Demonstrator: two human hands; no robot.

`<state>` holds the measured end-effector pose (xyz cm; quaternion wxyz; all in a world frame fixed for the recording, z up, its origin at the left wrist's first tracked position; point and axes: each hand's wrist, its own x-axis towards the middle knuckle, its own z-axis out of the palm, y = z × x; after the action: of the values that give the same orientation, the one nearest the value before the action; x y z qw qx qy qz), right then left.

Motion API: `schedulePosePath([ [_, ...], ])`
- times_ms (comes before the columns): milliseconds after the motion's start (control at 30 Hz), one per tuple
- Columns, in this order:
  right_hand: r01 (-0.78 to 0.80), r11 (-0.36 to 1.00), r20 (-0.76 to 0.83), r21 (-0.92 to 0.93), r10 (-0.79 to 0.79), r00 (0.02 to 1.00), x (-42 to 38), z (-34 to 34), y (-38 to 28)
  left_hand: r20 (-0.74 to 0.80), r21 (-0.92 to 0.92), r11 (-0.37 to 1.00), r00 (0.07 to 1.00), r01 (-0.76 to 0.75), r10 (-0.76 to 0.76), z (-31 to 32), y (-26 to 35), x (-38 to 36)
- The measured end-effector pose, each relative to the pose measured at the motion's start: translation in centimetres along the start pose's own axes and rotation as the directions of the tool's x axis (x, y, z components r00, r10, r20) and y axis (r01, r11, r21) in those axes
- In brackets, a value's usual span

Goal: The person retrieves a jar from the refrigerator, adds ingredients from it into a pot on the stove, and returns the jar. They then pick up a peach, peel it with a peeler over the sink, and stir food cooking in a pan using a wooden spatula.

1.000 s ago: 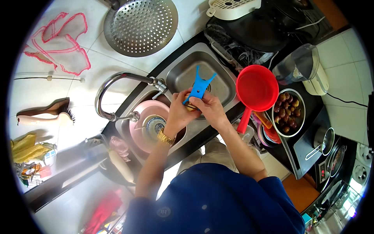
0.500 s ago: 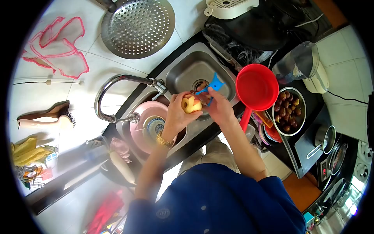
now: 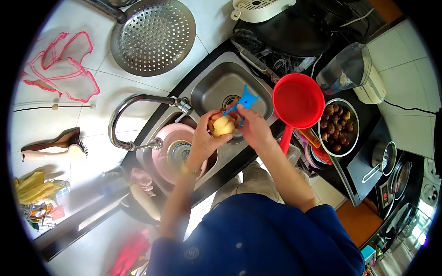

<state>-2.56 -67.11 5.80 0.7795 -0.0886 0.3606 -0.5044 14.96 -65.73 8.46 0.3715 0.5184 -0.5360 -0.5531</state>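
My left hand (image 3: 204, 139) is wrapped round a pale yellow, mostly peeled fruit (image 3: 223, 126) with a little reddish skin left on it. Close on its right, my right hand (image 3: 254, 127) grips a blue peeler (image 3: 245, 99) held against the upper side of the fruit. Both hands are over the front edge of the metal sink (image 3: 213, 87), whose drain lies just beyond the peeler. Some reddish-brown peel shows by the drain, partly hidden by the peeler and fingers.
A pink basin (image 3: 161, 163) with a patterned bowl fills the left sink under the curved faucet (image 3: 115, 120). Right of the sink stand a red dipper (image 3: 298, 101), a bowl of dark round fruits (image 3: 325, 148) and a small pot (image 3: 385, 158). A white radish-like vegetable (image 3: 146, 202) lies lower left.
The fruit has turned in my left hand and shows more pale flesh. The peeler has tilted and shifted slightly left with my right hand. The whole view has shifted a little.
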Motion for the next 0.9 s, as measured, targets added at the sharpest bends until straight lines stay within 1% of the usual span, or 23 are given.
schedulePosePath([
  [33, 0.094, 0.988, 0.019, -0.123, -0.092, 0.996, -0.1, 0.4, 0.4, 0.004, -0.002, 1.000, 1.000, -0.002, 0.002, 0.2, -0.1, 0.2],
  [67, 0.093, 0.988, 0.017, -0.122, -0.092, 0.996, 0.1, 0.1, 0.3, -0.023, 0.029, 0.999, 0.999, 0.028, -0.028, 0.3, -0.1, 0.1],
  [133, -0.060, 0.998, 0.022, -0.021, 0.061, 0.998, 1.2, -1.1, 0.3, -0.049, 0.060, 0.997, 0.997, 0.058, -0.056, 0.4, 0.2, -0.1],
  [167, -0.109, 0.980, 0.029, 0.164, 0.106, 0.994, 2.1, -2.4, 0.0, -0.028, -0.038, 0.997, 0.997, 0.071, -0.072, 0.4, 0.6, -0.3],
  [200, -0.104, 0.980, 0.049, 0.170, 0.097, 0.994, 2.3, -2.8, 0.3, -0.005, -0.135, 0.987, 0.996, 0.087, -0.088, 0.3, 0.8, -0.5],
  [233, -0.124, 0.972, -0.006, 0.200, 0.127, 0.992, 2.6, -3.7, 0.5, 0.043, -0.328, 0.940, 0.995, 0.097, -0.088, 0.2, 0.7, -0.9],
  [267, -0.143, 0.966, -0.049, 0.217, 0.157, 0.986, 3.3, -4.4, 0.1, 0.039, -0.329, 0.941, 0.997, 0.082, -0.074, 0.0, 0.8, -0.2],
  [333, -0.126, 0.969, -0.032, 0.213, 0.136, 0.990, 1.8, -3.3, -0.6, 0.089, -0.404, 0.905, 0.990, 0.135, -0.108, -0.4, 0.6, -0.9],
  [367, -0.095, 0.973, -0.015, 0.210, 0.100, 0.995, 1.1, -2.5, -1.1, 0.106, -0.430, 0.892, 0.989, 0.139, -0.103, -0.5, 0.5, -1.0],
  [400, -0.095, 0.973, -0.015, 0.210, 0.100, 0.995, 0.7, -1.8, -1.1, 0.105, -0.429, 0.892, 0.989, 0.139, -0.103, -0.5, 0.3, -1.0],
  [467, -0.001, 0.999, 0.087, -0.032, 0.004, 0.996, 0.1, -0.7, -0.8, 0.126, -0.614, 0.773, 0.986, 0.164, -0.109, -0.2, -0.7, -1.0],
  [533, -0.022, 1.000, 0.093, -0.007, 0.022, 0.995, -0.5, -0.2, -0.6, 0.136, -0.606, 0.782, 0.987, 0.149, -0.083, 0.2, -0.8, -1.0],
  [600, 0.040, 0.996, 0.000, -0.082, -0.040, 0.999, -1.2, 1.0, 0.3, 0.109, -0.730, 0.650, 0.975, 0.212, -0.196, 0.5, -0.8, -1.0],
  [633, 0.035, 0.999, 0.000, -0.009, -0.035, 0.999, -0.8, 0.4, 0.5, 0.111, -0.730, 0.649, 0.974, 0.214, -0.196, 0.6, -1.2, -1.0],
  [667, 0.035, 0.999, -0.003, -0.008, -0.035, 0.999, 0.1, -0.8, 1.0, 0.106, -0.758, 0.621, 0.977, 0.200, -0.186, 0.7, -2.0, -1.4],
  [733, -0.036, 0.986, -0.073, 0.162, 0.048, 0.996, 1.9, -2.8, 1.2, 0.100, -0.782, 0.595, 0.980, 0.185, -0.174, 0.8, -2.2, -2.0],
  [767, -0.042, 0.971, -0.114, 0.237, 0.070, 0.991, 2.4, -3.2, 1.2, 0.094, -0.797, 0.580, 0.983, 0.168, -0.155, 0.8, -1.9, -2.2],
  [833, -0.027, 0.968, -0.088, 0.250, 0.051, 0.995, 2.0, -3.0, 0.2, 0.092, -0.817, 0.557, 0.988, 0.146, -0.125, 0.7, -1.7, -1.9],
  [900, -0.027, 0.963, -0.067, 0.268, 0.046, 0.997, 0.6, -2.2, 0.2, 0.075, -0.810, 0.570, 0.988, 0.139, -0.133, 0.6, -1.5, -1.9],
])
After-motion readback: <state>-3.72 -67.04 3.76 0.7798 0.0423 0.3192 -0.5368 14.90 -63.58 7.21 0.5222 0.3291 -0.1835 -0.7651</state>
